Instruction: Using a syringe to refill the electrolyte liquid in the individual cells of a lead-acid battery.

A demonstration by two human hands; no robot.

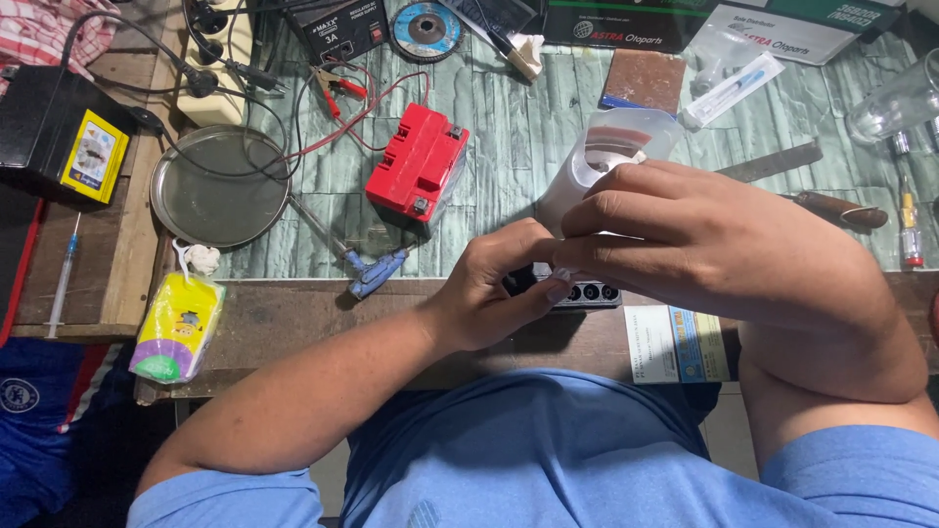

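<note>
Two hands meet at the bench edge: your right hand (704,244) curls closed around the tilted translucent container (602,156) over the black cell strip (582,291), your left hand (499,284) pinches that strip, so filling looks underway, though how many cells are filled stays hidden.

Left hand (489,288) and right hand (685,244) meeting, fingers curled, forearms bent inward
</note>
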